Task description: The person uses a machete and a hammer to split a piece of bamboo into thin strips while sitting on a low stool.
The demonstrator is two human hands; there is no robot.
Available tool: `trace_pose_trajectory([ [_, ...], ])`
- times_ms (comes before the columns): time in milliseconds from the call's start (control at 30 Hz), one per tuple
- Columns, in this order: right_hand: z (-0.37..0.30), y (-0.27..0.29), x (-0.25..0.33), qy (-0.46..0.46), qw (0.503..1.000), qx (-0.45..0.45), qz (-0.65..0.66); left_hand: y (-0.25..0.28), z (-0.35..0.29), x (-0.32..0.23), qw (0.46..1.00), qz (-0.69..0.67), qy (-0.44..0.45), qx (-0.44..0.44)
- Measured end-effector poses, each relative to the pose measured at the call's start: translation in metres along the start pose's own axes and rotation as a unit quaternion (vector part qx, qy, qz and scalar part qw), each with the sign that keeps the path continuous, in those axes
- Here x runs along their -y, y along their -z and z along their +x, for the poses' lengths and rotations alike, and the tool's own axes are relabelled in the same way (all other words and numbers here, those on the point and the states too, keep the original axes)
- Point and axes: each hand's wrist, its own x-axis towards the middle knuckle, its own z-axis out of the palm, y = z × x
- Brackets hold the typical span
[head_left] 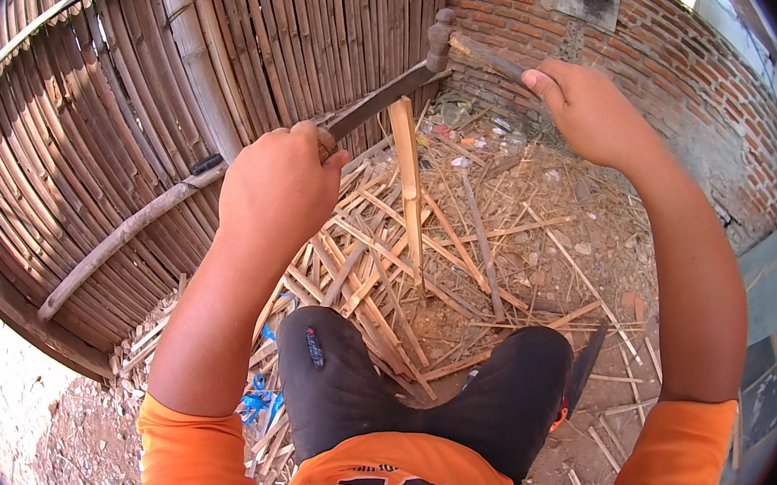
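Note:
My left hand point(283, 179) is closed round the handle of a machete point(380, 101), whose long dark blade points away and to the right. Under the blade's edge a pale wooden stick point(407, 173) stands nearly upright, its lower end among the scraps on the ground between my knees. My right hand point(592, 112) grips the wooden handle of a hammer point(488, 58). The metal hammer head point(440, 38) is at the far end of the blade and looks to be touching its spine. I cannot tell how deep the blade sits in the stick.
Split wood strips point(356, 277) lie heaped on the dirt ground around my legs. A bamboo slat wall point(85, 154) rises at the left, a brick wall point(688, 94) at the back right. Blue plastic scraps point(256, 401) lie by my left leg. A dark flat blade-like piece point(586, 367) is beside my right knee.

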Motion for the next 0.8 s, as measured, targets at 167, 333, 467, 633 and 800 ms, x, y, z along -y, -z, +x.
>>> trace_pose_trajectory([
  [167,0.006,0.018,-0.003,-0.094,0.98,-0.128,0.123,-0.005,-0.002,-0.002,1.0,-0.01,-0.003,0.002],
  [333,-0.002,-0.011,-0.008,-0.021,0.999,-0.01,0.044,-0.002,-0.004,-0.01,1.0,-0.023,-0.008,-0.005],
  [467,0.0,0.009,-0.011,-0.036,0.998,-0.037,0.038,-0.009,-0.004,-0.008,1.0,-0.013,0.014,0.01],
  [633,-0.007,-0.011,-0.006,-0.04,0.996,-0.049,0.064,-0.014,-0.006,-0.017,1.0,-0.008,0.007,0.006],
  [800,-0.001,0.011,-0.004,-0.001,0.999,-0.017,0.026,-0.016,-0.005,-0.018,1.0,-0.023,0.004,0.011],
])
